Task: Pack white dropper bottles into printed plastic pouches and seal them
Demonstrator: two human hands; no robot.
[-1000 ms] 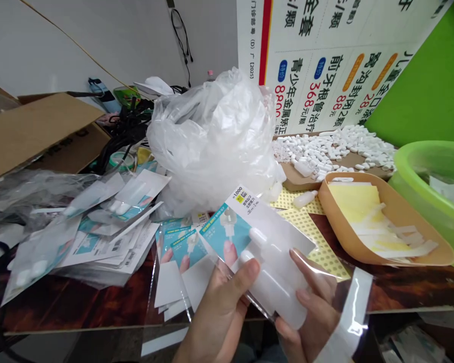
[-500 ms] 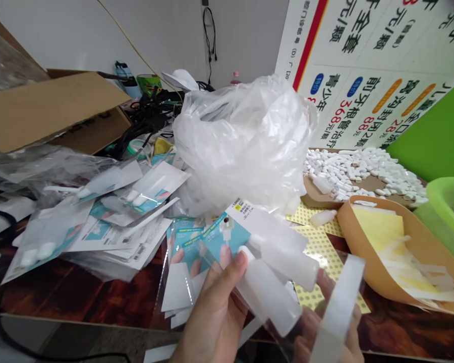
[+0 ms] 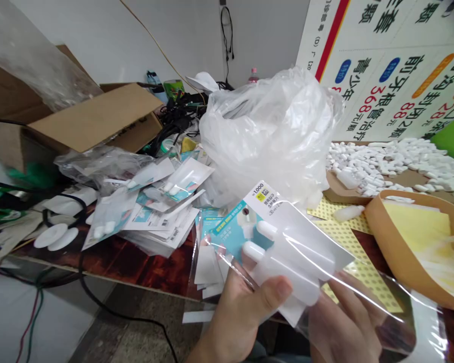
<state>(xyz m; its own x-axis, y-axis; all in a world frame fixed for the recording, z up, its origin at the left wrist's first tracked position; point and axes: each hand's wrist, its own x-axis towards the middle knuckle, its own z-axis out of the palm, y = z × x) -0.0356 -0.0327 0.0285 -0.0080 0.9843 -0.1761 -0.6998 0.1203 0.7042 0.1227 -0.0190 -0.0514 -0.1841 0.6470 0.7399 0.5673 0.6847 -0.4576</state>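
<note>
- Head view: two bottles [image 3: 291,272] in a clear bag [image 3: 395,330], lower centre, long axes sloping down rightward.
- Left hand [image 3: 245,315], nearer, pinches the bag.
- Right hand [image 3: 344,322] beside bottle bases; grip unclear.

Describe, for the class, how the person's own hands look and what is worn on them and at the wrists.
The left hand is bare: no glove, ring or bracelet can be seen, and no sleeve shows at the wrist. The right hand shows no glove either; its wrist cannot be made out.
</note>
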